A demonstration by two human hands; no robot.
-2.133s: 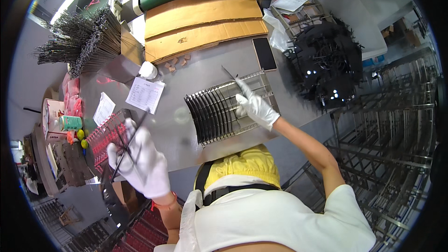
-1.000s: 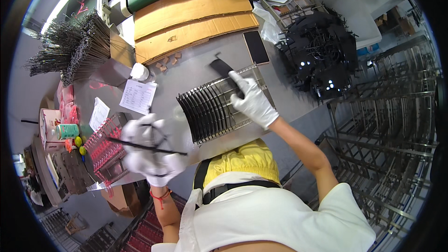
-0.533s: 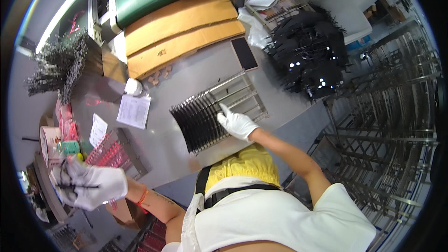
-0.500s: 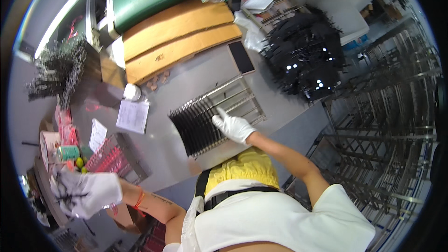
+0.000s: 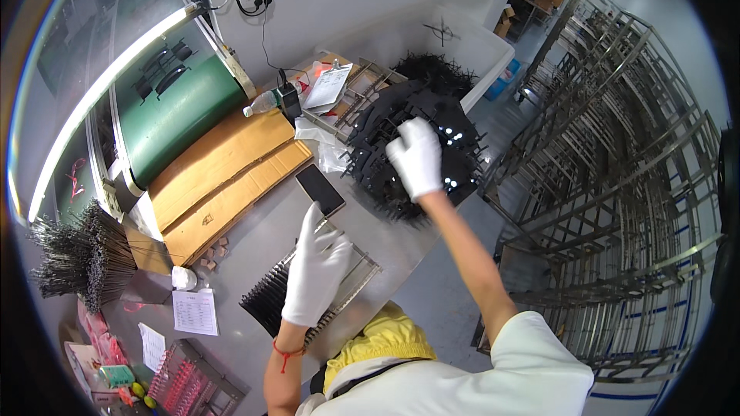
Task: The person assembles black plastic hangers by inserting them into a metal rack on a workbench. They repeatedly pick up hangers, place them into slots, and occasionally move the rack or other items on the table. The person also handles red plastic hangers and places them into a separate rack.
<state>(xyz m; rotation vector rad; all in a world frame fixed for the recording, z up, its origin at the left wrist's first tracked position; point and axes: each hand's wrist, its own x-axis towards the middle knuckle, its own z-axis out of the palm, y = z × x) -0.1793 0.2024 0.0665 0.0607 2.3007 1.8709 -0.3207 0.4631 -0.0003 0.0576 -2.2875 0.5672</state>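
fingers (image 5: 313,225) spread, left hand (image 5: 316,277) hovers over the rack (image 5: 351,296) of black strips (image 5: 267,300); right hand (image 5: 420,158) is over the black pile (image 5: 378,139), grip impossible to tell!

Your grey table (image 5: 385,243) bears the wire rack (image 5: 356,290) close in front of you, the black pile (image 5: 401,173) to its right. Beyond lie a phone (image 5: 321,190), cardboard (image 5: 223,196) and brown blocks (image 5: 220,246); to your left, a white jar (image 5: 184,278), papers (image 5: 194,313) and the pink rack (image 5: 185,385).
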